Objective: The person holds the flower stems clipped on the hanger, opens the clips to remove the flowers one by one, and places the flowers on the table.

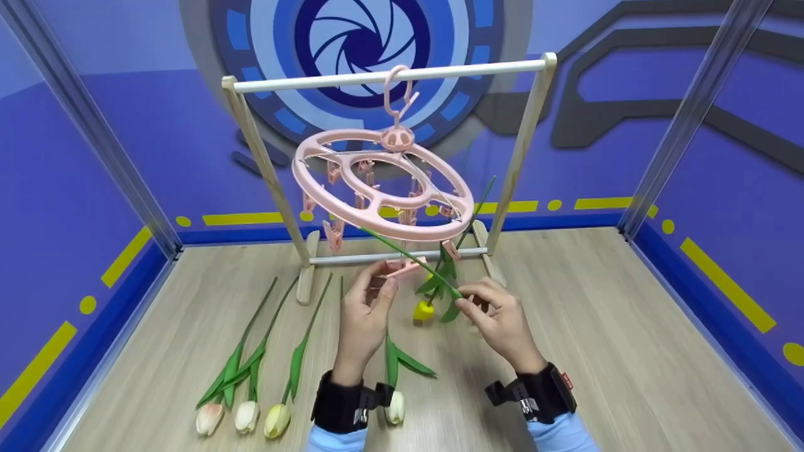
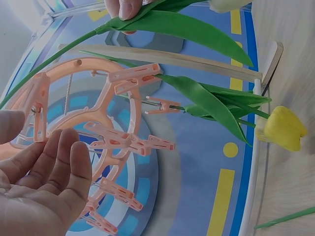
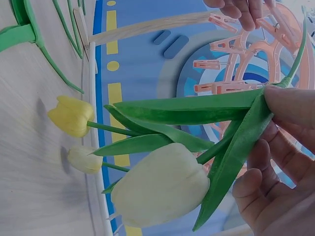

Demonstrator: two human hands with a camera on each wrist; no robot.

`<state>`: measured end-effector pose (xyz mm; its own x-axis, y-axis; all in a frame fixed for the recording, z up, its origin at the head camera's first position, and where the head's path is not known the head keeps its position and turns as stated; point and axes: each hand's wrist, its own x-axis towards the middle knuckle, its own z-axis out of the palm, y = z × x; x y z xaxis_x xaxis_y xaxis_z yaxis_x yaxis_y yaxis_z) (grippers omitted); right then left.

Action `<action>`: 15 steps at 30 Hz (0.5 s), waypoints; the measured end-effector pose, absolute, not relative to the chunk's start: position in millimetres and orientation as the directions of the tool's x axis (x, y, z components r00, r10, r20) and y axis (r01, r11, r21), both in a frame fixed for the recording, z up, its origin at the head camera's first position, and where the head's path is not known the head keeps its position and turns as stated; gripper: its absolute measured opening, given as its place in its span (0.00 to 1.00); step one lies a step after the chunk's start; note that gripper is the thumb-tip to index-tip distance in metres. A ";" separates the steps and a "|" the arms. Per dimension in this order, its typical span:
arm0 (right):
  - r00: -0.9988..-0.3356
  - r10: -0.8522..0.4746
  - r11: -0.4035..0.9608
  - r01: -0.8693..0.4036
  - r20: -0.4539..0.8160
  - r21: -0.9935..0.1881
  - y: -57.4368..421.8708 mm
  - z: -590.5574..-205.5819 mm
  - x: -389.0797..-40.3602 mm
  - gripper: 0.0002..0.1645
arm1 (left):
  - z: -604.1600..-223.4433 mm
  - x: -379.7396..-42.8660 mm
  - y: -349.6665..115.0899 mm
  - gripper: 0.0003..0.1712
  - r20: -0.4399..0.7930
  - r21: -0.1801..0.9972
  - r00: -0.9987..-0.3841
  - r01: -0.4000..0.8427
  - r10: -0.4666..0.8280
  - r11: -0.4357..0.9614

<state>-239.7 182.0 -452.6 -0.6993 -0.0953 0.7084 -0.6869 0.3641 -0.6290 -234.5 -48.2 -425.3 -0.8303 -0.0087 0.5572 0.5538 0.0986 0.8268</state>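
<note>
My left hand pinches a pink clothespin that hangs at the near side of a round pink hanger. In the left wrist view that clothespin stands between thumb and fingertips. My right hand pinches the green stem of a tulip by its leaves, the stem end slanting up-left past the clothespin. Its white bloom points downward in the right wrist view. Behind it hang a yellow tulip and a paler tulip, blooms down. Other clothespins dangle from the hanger.
The hanger's hook hangs on a white bar of a wooden stand. On the table lie a pinkish tulip, a white tulip, a pale yellow tulip and another white tulip. Printed panels enclose the table.
</note>
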 end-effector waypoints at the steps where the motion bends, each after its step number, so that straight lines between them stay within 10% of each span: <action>1: -0.700 -0.095 0.363 -0.687 0.708 -0.630 182.4 -452.8 -239.5 0.11 | -425.4 -234.7 -48.2 0.19 0.559 0.825 -0.829 0.556 -0.007 0.097; 15: -0.703 -0.102 0.349 -0.688 0.704 -0.637 189.0 -453.2 -239.1 0.12 | -425.9 -235.3 -45.1 0.22 0.549 0.833 -0.836 0.547 -0.008 0.087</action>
